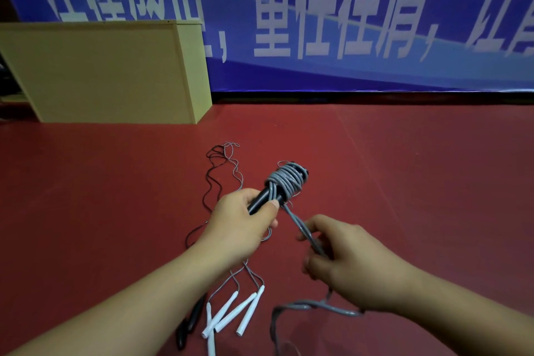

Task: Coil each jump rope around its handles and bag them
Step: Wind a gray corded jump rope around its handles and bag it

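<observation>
My left hand (245, 222) grips the black handles (261, 200) of a grey jump rope, held pointing up and to the right. Several turns of grey cord (286, 179) are wound around the handles' upper part. From the coil the doubled cord runs down to my right hand (344, 254), which pinches it between curled fingers. The loose remainder of the grey cord (312, 305) trails below my right hand toward the lower edge. On the red floor lie white handles (234, 312) and black handles (190, 319) of other ropes, their thin cords (222, 170) stretching away.
A pale yellow wooden box (109, 72) stands at the back left on the red floor (419, 182). A blue banner with white characters (346, 23) covers the wall behind. No bag is in view.
</observation>
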Available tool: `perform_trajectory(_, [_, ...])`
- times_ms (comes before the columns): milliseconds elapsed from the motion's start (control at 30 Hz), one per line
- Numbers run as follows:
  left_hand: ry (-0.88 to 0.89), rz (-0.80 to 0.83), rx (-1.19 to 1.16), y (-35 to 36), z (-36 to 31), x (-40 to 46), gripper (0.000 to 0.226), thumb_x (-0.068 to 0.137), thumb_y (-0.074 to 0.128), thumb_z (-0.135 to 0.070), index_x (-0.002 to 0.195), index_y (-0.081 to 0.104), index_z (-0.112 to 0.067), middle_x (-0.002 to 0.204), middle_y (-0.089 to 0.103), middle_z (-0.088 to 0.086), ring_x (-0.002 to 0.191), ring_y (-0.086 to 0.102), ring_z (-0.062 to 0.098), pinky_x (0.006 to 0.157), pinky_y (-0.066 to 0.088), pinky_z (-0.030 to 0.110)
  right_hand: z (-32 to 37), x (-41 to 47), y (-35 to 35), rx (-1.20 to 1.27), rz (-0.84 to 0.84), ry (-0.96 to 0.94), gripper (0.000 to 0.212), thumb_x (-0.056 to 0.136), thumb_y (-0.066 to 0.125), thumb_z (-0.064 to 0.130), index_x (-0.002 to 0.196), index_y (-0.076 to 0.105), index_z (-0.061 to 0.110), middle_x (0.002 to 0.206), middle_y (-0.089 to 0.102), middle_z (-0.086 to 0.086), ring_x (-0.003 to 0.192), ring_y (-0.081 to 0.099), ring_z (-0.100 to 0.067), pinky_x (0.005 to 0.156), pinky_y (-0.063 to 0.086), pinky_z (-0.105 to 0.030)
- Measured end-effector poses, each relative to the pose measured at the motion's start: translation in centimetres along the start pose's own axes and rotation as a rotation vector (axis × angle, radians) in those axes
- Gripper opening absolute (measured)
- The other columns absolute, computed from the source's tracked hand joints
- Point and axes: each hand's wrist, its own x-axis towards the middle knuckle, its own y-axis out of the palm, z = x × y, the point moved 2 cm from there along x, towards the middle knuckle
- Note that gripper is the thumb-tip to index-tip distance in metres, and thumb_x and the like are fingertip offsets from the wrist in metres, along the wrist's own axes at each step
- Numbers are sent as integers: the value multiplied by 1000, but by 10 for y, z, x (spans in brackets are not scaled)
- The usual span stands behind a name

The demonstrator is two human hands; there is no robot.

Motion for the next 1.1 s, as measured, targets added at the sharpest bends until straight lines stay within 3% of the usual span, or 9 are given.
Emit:
perform_trajectory(167, [50,-102,219,-8,6,7,10,92,62,-26,86,65,-20,70,72,-6,46,50,-3,52,37,24,-3,2,2,289,31,155,6,86,63,11,88,64,16,71,74,-2,55,63,-8,52,49,-24])
perform_trajectory(300, [57,-125,280,-10,10,9,11,91,62,-30,88,66,-21,76,72,0,70,64,20,63,46,32,-5,1,2,423,9,163,10,86,67,7,92,62,14,69,67,-3,57,58,-10,56,48,-21])
perform_trajectory(433, [76,-124,309,-10,12,11,12,91,62,-31,88,66,-20,76,72,2,74,66,24,70,50,39,-4,1,5,584,-30,123,14,89,63,2,96,61,14,73,66,-6,67,63,-16,67,53,-32])
perform_trajectory(533, [75,-116,333,-9,14,13,13,91,61,-31,87,65,-19,76,72,3,74,66,24,70,50,41,-1,1,6,771,-41,110,18,92,59,-3,103,62,11,76,59,-7,61,63,-18,60,53,-29])
perform_trajectory(700, [65,-79,379,-11,16,13,14,92,60,-31,87,65,-19,76,70,4,73,65,23,67,49,38,0,1,4,657,14,46,27,95,56,3,102,71,25,64,42,-3,52,38,-14,51,34,-26])
perform_trajectory(800, [80,-11,453,-7,17,9,13,92,60,-33,90,65,-21,75,68,1,73,64,21,65,47,34,1,-2,-2,457,47,-51,23,97,55,9,106,70,24,61,54,16,55,44,4,56,38,-13])
perform_trajectory(933, [158,84,582,-4,16,5,12,90,61,-36,86,60,-25,67,61,-4,68,59,18,63,45,33,-4,-4,-4,172,-6,-170,17,95,59,21,108,67,28,85,67,-4,72,55,-11,76,48,-35])
perform_trajectory(1000, [204,163,634,-2,14,2,14,90,61,-37,81,55,-29,66,57,-6,66,56,16,61,43,32,-7,-3,-6,162,-68,-190,14,94,60,23,104,68,30,88,68,0,77,60,-15,78,49,-37])
perform_trajectory(1100, [252,309,652,3,9,-3,10,89,59,-38,93,61,-29,74,62,-6,71,60,17,65,51,36,-8,-1,-11,144,-165,-202,14,94,61,22,100,71,30,88,70,13,84,63,1,80,51,-31])
